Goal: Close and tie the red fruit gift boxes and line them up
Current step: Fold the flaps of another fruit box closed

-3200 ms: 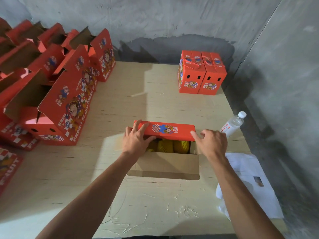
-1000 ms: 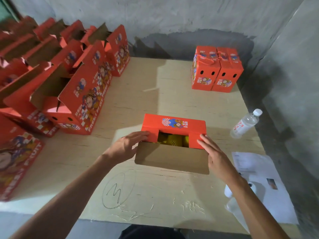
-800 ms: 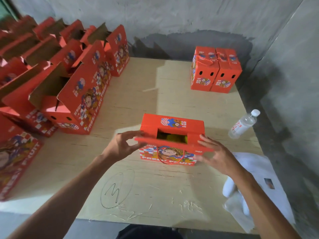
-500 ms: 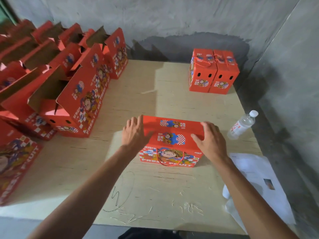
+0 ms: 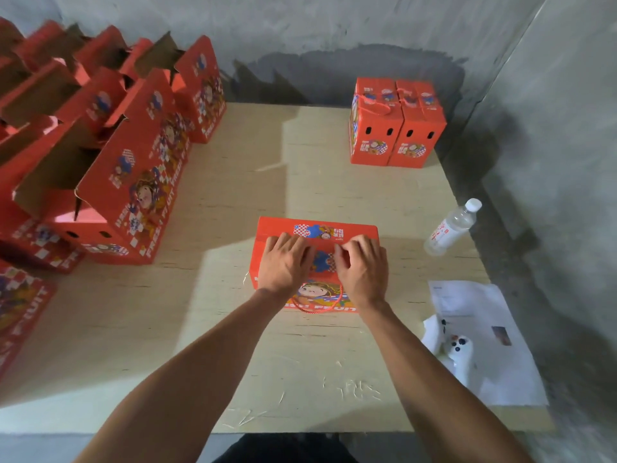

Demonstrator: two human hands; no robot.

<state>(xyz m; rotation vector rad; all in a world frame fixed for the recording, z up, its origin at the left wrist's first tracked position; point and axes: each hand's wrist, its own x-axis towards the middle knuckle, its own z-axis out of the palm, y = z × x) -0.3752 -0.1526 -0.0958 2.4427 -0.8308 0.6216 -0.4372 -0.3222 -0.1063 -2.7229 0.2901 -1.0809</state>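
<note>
A red fruit gift box [image 5: 359, 230] stands in the middle of the wooden table [image 5: 300, 362] with its lid flaps folded down. My left hand [image 5: 283, 262] lies flat on the left half of the lid. My right hand [image 5: 362, 269] rests on the right half, its fingertips bent down at the seam between the flaps. A red cord loop [image 5: 317, 309] hangs down the box's front face. Two closed red boxes [image 5: 394, 128] stand side by side at the far right corner, cords on their tops.
Several open red boxes [image 5: 127, 182] with raised flaps crowd the table's left side. A water bottle [image 5: 450, 228] lies at the right edge. A printed paper sheet [image 5: 484, 329] and a small white object [image 5: 457, 355] lie near the front right. Grey walls close the back and right.
The near flap was folded up and over the fruit, closing the box. Both hands moved from the box's sides inward onto the middle of the lid.
</note>
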